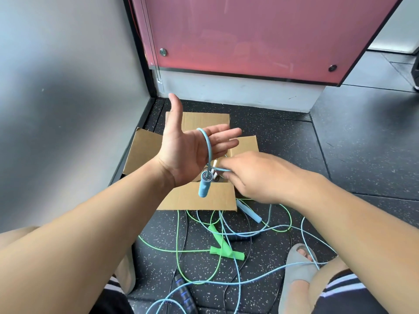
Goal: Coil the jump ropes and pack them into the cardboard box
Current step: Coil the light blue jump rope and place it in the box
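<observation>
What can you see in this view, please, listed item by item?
cardboard box: one, brown, flaps open, on the floor ahead.
blue jump rope: one, light blue, looped over the left grip; one handle hangs, the other lies beside the box.
green jump rope: one, bright green, tangled on the floor.
black jump rope: one, handle blue-banded, bottom edge.
panel: one, pink, behind the box.
grey slipper: one, lower right.
beige slipper: one, lower left.
left grip: one, open, palm up, carrying the rope loop.
right grip: one, pinching the blue rope over the box.
</observation>
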